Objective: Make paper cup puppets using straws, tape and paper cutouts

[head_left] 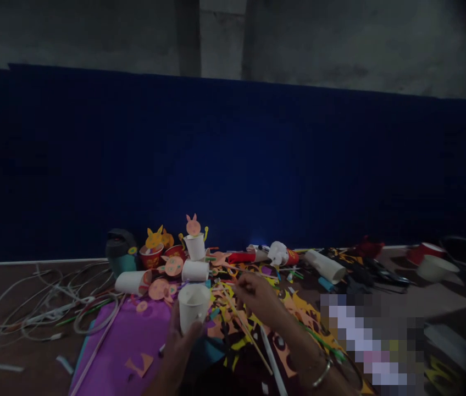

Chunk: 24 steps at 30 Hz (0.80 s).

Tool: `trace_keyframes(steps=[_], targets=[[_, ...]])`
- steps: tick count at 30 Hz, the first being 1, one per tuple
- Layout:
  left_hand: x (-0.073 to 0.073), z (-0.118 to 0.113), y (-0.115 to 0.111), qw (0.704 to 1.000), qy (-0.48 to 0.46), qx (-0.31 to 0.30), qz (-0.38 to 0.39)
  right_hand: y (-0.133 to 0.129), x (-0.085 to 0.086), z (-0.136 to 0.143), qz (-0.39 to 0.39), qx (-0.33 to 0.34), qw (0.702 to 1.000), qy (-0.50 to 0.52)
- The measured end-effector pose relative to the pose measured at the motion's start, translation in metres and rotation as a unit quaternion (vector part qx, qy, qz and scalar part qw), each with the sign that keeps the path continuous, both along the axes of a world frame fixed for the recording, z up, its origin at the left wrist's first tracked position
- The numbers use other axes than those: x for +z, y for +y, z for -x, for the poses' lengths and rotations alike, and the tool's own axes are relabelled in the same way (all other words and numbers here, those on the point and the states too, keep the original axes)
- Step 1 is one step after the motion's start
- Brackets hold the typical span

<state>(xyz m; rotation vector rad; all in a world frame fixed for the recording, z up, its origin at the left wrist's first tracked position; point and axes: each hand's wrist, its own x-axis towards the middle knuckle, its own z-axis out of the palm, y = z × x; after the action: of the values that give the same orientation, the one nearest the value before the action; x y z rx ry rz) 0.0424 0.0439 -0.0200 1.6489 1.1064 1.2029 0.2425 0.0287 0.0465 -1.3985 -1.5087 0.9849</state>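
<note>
My left hand [178, 344] is wrapped round a white paper cup [194, 305], held upright with its mouth facing up. To the right of it, above a heap of cut paper scraps [299, 305], my right hand [255, 294] has its fingers bent together; whatever is in them, if anything, I cannot make out. Behind the held cup lies another white paper cup [195, 270] on its side. Past that stands a cup figure [194, 246] with a pink rabbit-like paper head and yellow arms. Pink paper animal heads [159, 290] lie just left of the cups.
Purple paper sheets [121, 335] cover the front left, with a tangled white cable [31, 313] beyond them. A dark teal container [121, 256] stands at the back. Thin sticks [245, 324] lie across the scraps. A blue panel [233, 165] rises behind the table.
</note>
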Motion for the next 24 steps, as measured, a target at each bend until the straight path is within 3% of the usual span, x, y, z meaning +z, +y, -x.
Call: trace_keyframes(steps=[2, 5, 11, 16, 20, 24], targets=[[-0.006, -0.003, -0.001, 0.991, -0.121, 0.048, 0.041, 0.004, -0.002, -0.011, 0.011, -0.014, 0.994, -0.105], [-0.013, -0.007, -0.002, 0.974, -0.191, 0.092, 0.075, 0.011, -0.005, -0.020, 0.023, -0.012, 0.968, -0.249], [-0.020, -0.007, -0.001, 0.973, -0.184, 0.092, 0.108, 0.031, -0.005, -0.025, 0.021, -0.046, 0.926, -0.374], [-0.030, -0.003, -0.003, 0.974, -0.157, 0.101, 0.130, 0.031, -0.025, -0.010, 0.060, -0.024, 0.891, -0.450], [-0.026, -0.001, -0.005, 0.981, -0.129, 0.083, 0.121, 0.026, -0.039, 0.001, 0.072, 0.010, 0.873, -0.482], [-0.021, 0.002, -0.005, 0.988, -0.095, 0.049, 0.116, 0.025, -0.041, 0.000, 0.066, 0.027, 0.867, -0.494]])
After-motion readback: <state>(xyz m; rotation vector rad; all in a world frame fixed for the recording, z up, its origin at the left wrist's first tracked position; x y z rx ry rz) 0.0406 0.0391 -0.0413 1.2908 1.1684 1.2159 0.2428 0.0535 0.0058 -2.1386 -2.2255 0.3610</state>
